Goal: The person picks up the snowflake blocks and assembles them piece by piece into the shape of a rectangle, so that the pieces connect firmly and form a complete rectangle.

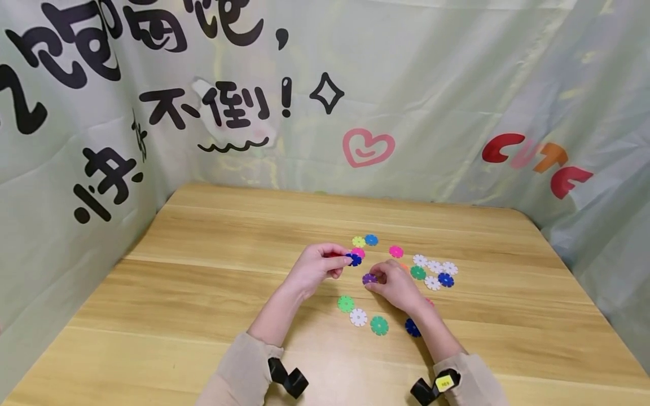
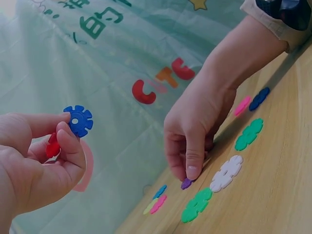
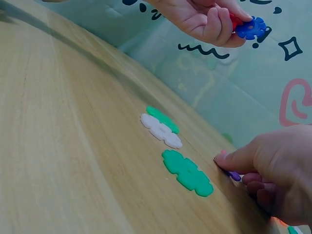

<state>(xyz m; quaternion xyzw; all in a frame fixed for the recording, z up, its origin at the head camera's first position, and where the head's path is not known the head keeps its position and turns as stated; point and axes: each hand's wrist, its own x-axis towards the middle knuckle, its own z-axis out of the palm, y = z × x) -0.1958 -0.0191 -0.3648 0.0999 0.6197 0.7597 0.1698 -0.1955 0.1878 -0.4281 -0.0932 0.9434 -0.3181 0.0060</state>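
And here we are with both hands busy: our left hand (image 1: pixel 319 266) is up off the bench (image 1: pixel 218 293), fingers pinching a blue disc (image 2: pixel 81 121) out at their tips, a red piece (image 2: pixel 52 146) tucked in behind it; whether those two are joined, we can't tell. Down to the right, our right hand (image 1: pixel 397 285) has its fingers curled close, thumb on one side of a purple disc (image 1: pixel 369 279), right at bench level. That's the relation to watch: purple low, blue high, purple lying below and rightward of blue, with the right hand nearer by far, coming at it from the right. Being round, it offers no long axis to line up with. On our side of it lie a light green disc (image 1: pixel 346 304), a white disc (image 1: pixel 358 317) and a darker green disc (image 1: pixel 379 325), none touched by either hand.
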